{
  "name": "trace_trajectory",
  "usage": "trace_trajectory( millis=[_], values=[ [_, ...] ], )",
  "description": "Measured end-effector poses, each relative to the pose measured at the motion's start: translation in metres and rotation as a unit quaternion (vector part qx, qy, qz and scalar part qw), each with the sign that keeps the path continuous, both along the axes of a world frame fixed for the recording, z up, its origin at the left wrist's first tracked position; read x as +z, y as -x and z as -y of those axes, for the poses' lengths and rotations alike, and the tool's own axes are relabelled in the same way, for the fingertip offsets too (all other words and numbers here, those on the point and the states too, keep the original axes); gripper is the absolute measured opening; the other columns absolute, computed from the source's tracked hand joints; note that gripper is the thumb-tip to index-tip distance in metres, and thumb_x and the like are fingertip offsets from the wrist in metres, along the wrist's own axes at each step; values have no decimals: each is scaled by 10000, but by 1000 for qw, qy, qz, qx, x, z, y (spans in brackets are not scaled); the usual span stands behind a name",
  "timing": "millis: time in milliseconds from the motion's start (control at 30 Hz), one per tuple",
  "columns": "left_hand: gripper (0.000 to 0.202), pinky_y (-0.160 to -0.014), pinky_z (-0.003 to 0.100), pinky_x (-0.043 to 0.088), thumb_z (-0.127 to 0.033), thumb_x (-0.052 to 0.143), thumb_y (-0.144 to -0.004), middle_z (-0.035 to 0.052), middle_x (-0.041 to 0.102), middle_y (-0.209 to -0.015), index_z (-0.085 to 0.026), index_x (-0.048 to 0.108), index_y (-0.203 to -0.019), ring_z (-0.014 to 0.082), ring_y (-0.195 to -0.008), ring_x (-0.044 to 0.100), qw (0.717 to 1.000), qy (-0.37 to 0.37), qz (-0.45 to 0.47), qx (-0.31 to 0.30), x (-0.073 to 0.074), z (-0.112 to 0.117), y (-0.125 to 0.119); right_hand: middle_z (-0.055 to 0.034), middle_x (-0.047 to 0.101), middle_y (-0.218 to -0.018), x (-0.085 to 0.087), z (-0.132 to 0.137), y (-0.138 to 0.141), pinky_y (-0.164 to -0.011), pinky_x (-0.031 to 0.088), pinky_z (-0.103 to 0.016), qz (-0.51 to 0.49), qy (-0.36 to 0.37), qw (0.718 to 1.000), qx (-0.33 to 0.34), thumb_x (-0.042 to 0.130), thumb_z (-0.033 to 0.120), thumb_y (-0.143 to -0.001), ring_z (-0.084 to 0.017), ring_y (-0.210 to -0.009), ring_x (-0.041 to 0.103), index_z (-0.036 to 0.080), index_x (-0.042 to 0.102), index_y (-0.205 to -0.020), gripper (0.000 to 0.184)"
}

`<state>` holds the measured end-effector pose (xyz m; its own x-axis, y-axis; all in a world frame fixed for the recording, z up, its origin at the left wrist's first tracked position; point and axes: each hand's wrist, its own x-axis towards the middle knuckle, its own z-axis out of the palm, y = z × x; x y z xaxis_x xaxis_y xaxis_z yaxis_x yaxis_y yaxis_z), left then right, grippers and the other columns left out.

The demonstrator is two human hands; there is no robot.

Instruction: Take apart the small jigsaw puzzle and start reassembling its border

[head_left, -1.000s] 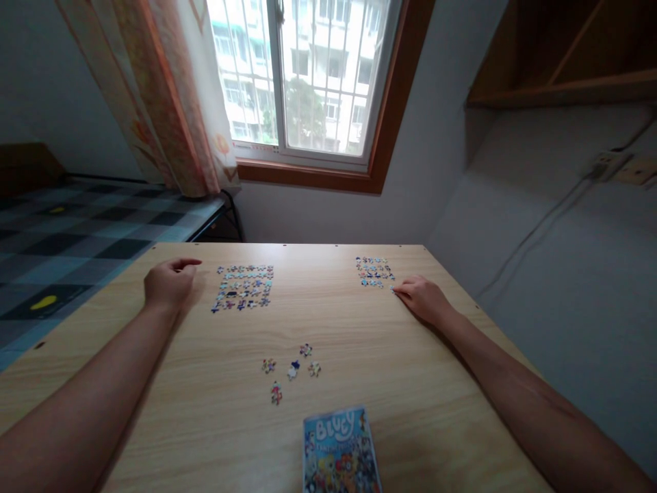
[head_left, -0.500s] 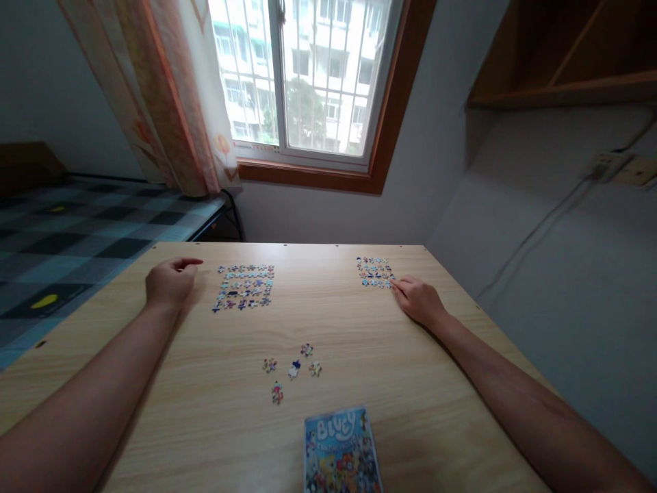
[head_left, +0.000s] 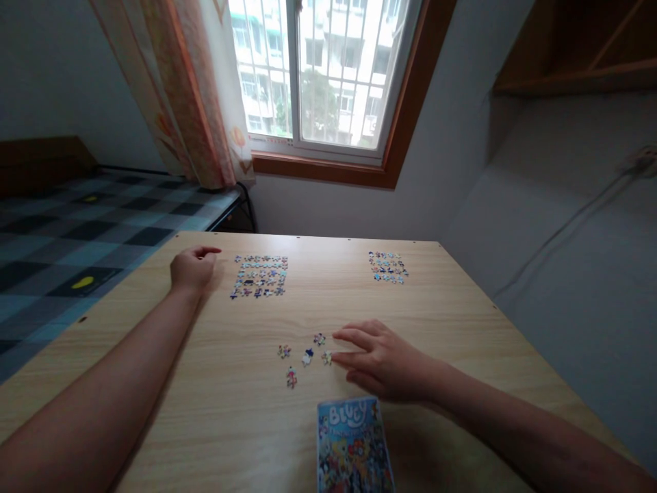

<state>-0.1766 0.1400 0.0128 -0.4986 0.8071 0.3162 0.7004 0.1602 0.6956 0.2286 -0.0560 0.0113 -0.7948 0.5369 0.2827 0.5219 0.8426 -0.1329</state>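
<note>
My right hand [head_left: 382, 359] reaches over the middle of the table with its fingers spread, holding nothing. Its fingertips are at a yellowish puzzle piece [head_left: 327, 357]; whether they touch it I cannot tell. Close by lie a purple-toned puzzle piece [head_left: 319, 339], a dark blue and white one [head_left: 307, 357], a multicoloured one [head_left: 284, 351] and a pink-red one [head_left: 291, 376]. On its side at the table's far left rests my left hand [head_left: 192, 268], loosely curled, index finger pointing right, nothing visible in it. To its right, puzzle pieces [head_left: 261, 275] lie in several rows.
A second, smaller group of puzzle pieces [head_left: 389, 267] lies in rows at the far right of the wooden table [head_left: 328, 301]. The Bluey puzzle box [head_left: 354, 445] is at the near edge of view. Beyond are a checked bed [head_left: 148, 205], curtain [head_left: 200, 96] and window [head_left: 333, 75].
My right hand has left the far-right rows and come back to the loose pieces, its fingers spreading. My left hand stays in place. The view has shifted slightly.
</note>
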Motion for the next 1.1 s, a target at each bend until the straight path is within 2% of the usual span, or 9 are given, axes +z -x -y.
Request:
trace_trajectory(
  millis=[100,200,333,433,500,600,700,833,1100],
  values=[
    [402,-520,249,345,-259,548,-756,23,627,-645,-151,790,-1058,134,-523,468,1000,2,-4,-4,1,0,0,-90,448,-1533,-4,2,2,-1080,378,-491,17,-8,1000,-19,588,389,-964,-289,-1385,405,286,642,-1302,358],
    [405,-513,251,342,-279,553,-752,21,637,-646,-161,789,-1058,136,-515,462,1000,4,-8,-1,2,0,2,-81,544,-1438,-3,-11,-14,-1057,394,-479,-6,-33,999,-39,588,361,-961,-281,-1306,480,278,736,-1124,235],
    [413,-495,257,334,-311,553,-744,1,587,-578,-185,790,-1058,143,-492,452,1000,12,-15,10,-1,-5,6,-80,690,-1102,3,-40,-60,-943,447,-403,0,-49,997,-61,606,287,-935,-226,-1020,590,236,773,-906,178],
    [414,-488,259,326,-327,553,-742,-5,554,-544,-192,793,-1051,148,-485,449,1000,10,-25,13,-4,-9,10,-70,683,-914,3,-60,-105,-832,460,-343,15,-34,991,-129,579,264,-936,-191,-865,580,212,760,-809,228],
    [415,-490,259,330,-327,554,-739,0,573,-566,-191,793,-1050,146,-488,453,1000,9,-26,11,-5,-11,12,-76,675,-897,0,-71,-133,-820,459,-328,10,-40,982,-186,572,263,-935,-192,-871,579,199,754,-778,248],
    [422,-492,259,338,-319,550,-736,8,603,-604,-190,790,-1057,143,-487,461,1000,8,-18,9,-6,-11,12,-91,682,-967,-9,-85,-164,-868,459,-325,6,-53,967,-250,561,300,-953,-205,-941,592,196,778,-864,256],
    [416,-494,261,342,-322,549,-733,11,610,-610,-191,793,-1043,145,-489,463,1000,6,-17,10,-5,-9,10,-94,687,-987,-19,-95,-178,-863,463,-310,13,-51,956,-288,520,341,-989,-205,-948,604,211,789,-997,298],
    [420,-491,261,344,-325,549,-732,10,613,-611,-194,792,-1048,145,-486,458,1000,4,-11,7,-3,-7,8,-81,683,-1012,-29,-104,-179,-855,462,-292,29,-46,951,-306,476,363,-1019,-199,-956,610,254,767,-1124,329],
    [417,-514,262,360,-316,549,-728,6,600,-591,-179,793,-1037,146,-495,458,1000,7,-11,7,-1,-7,7,-65,675,-1008,-34,-106,-175,-821,464,-261,35,-35,941,-334,446,387,-1032,-177,-934,615,282,730,-1217,355]
  ],
)
